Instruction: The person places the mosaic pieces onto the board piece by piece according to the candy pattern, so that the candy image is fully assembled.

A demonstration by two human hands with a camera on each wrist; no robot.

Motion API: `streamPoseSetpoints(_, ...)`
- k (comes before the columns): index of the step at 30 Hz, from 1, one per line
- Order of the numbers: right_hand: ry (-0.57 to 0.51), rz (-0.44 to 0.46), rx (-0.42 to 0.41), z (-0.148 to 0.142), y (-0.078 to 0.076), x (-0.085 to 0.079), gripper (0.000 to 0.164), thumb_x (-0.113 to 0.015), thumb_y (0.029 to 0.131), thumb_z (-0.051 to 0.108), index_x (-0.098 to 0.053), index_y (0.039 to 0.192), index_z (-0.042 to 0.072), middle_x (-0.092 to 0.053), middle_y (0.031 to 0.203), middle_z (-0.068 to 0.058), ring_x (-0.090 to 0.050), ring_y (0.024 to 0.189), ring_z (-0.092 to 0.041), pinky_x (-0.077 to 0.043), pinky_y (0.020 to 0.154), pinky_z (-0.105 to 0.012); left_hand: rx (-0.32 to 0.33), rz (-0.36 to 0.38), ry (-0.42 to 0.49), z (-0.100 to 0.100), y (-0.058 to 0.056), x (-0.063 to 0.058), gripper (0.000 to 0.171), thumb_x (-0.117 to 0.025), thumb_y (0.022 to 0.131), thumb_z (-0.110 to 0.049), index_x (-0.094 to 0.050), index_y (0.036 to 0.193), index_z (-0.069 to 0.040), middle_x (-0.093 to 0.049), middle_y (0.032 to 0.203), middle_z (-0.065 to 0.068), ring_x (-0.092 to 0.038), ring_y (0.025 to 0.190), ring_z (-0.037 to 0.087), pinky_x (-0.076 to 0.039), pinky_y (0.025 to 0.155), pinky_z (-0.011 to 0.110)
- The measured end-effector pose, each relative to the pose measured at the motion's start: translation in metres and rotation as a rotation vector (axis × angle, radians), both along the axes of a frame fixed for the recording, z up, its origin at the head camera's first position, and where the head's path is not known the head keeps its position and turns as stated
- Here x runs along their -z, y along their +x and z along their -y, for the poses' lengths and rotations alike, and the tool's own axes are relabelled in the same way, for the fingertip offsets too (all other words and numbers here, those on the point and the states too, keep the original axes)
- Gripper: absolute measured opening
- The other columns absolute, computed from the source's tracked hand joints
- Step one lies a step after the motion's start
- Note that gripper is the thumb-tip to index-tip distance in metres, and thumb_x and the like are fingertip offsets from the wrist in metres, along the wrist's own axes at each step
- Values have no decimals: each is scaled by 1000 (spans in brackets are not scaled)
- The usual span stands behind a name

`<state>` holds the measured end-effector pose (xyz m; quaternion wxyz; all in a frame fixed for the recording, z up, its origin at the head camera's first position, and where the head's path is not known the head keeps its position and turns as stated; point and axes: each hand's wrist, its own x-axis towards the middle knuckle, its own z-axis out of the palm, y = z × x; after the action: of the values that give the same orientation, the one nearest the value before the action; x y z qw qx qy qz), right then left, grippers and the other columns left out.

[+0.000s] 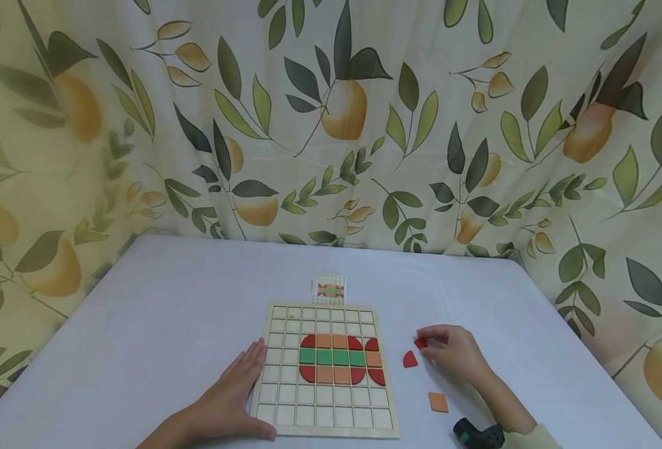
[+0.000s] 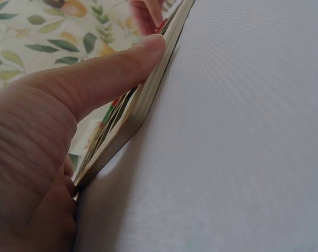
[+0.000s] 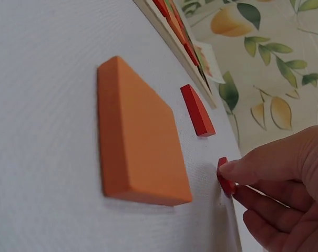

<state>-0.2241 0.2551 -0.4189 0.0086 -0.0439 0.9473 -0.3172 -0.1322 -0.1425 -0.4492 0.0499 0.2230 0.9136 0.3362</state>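
A wooden grid board (image 1: 302, 394) lies flat on the table, with red quarter-round, orange square and green square tiles set in its middle rows. Along the board's left edge rests my left hand (image 1: 231, 390), fingers straight, its thumb (image 2: 116, 68) on the near corner. To the right of the board, my right hand (image 1: 455, 352) pinches a small red tile (image 3: 225, 177) between thumb and fingertips, at the table surface. Another red quarter-round tile (image 1: 410, 359) lies just left of that hand. Closer to me is a loose orange square tile (image 1: 438, 402).
A small pattern card (image 1: 329, 282) showing a similar coloured design lies beyond the board's far edge. A black device (image 1: 478, 434) is at my right wrist. White cloth (image 1: 140, 337) covers the table, and a leaf-and-fruit patterned curtain (image 1: 308, 162) hangs behind it.
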Motion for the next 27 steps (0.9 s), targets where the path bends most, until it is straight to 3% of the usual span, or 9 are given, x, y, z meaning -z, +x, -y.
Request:
streamPoseSetpoints(8,-25,-19,-35,-2,-1,1,35,-69,76,-6,-65,110,-1,-65,106,-15,-56,105,-34,-49,84,-44,-7,15,-4,-1,1,0,130,-70,56,-70,-11,145,5,-6,152,17,-3,138,26,12,101,9)
streamPoseSetpoints(27,-20,-14,2,-1,-5,5,31,-74,74,2,-67,105,1,-65,102,-13,-57,99,-31,-51,82,-41,-13,17,-6,1,0,3,132,-69,55,-71,-8,146,1,-5,152,14,-3,138,24,11,101,9)
